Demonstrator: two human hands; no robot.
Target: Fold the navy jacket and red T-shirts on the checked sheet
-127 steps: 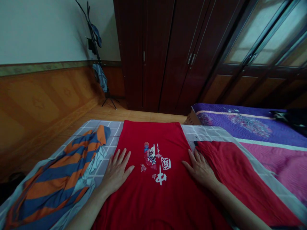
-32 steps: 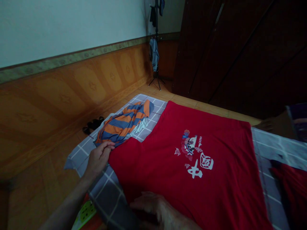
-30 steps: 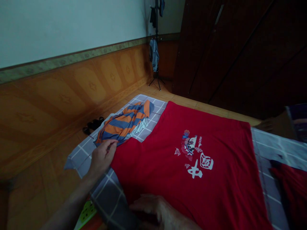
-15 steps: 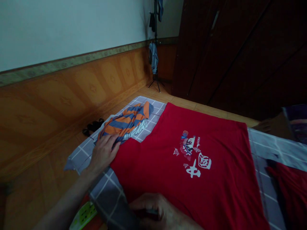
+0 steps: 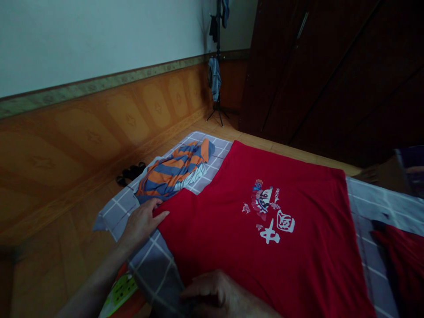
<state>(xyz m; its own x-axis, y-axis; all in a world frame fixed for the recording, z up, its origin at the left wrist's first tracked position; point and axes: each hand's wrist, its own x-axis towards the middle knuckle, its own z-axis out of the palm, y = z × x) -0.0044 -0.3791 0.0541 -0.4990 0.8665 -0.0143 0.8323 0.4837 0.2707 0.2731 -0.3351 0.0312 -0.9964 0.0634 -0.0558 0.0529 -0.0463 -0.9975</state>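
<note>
A red T-shirt [image 5: 215,238] lies spread flat, with a white and coloured print [image 5: 268,212] on its front, on a grey checked sheet [image 5: 380,203]. My left hand [image 5: 142,224] rests on the sheet, its fingertips at the shirt's left edge and just below a crumpled orange and blue striped garment [image 5: 172,170]. It holds nothing. At the bottom of the view, my right hand [image 5: 215,293] lies curled at the shirt's near edge, and its fingers partly hide the cloth there. A crumpled red cloth [image 5: 400,260] lies on the sheet at the right.
A pair of dark sandals [image 5: 129,173] stands on the wooden floor beyond the sheet's left side. Behind are a coat stand with hanging clothes [image 5: 217,57] and a dark wooden wardrobe [image 5: 298,79]. A green patterned item [image 5: 119,291] lies under my left forearm.
My left hand has slid off the striped garment toward me, and its fingers now lie straighter at the shirt's edge. The view has shifted slightly. My right hand stays nearly in place.
</note>
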